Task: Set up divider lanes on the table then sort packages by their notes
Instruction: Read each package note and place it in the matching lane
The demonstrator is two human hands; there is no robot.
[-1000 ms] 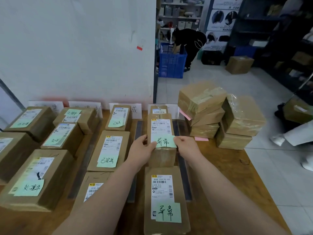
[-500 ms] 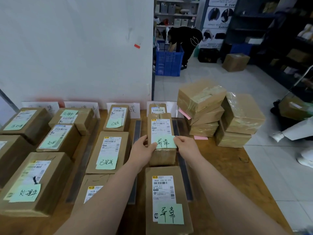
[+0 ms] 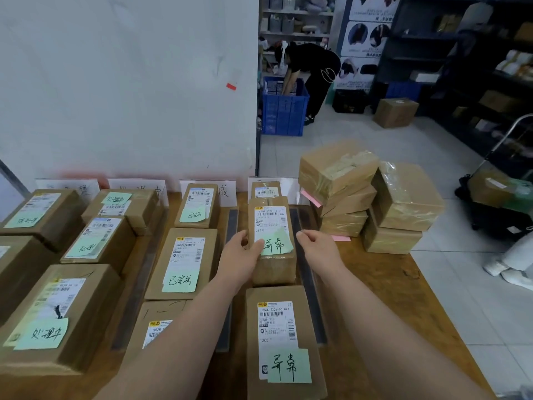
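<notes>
Package [image 3: 273, 269] with green note [image 3: 277, 245] sits at centre frame, in the lane between dark dividers [image 3: 232, 225]. Left hand [image 3: 240, 255] grips its left side, thumb on top. Right hand [image 3: 317, 246] is curled at its right edge - can't tell if it's holding.

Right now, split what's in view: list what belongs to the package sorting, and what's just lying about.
Job: left hand, right hand, the package they hold, its green note, divider strip, lane card, sorted packages, unsorted stack with pink notes.
Lying about: blue crate, floor box, person bent over the crate, dark shelving.
</notes>
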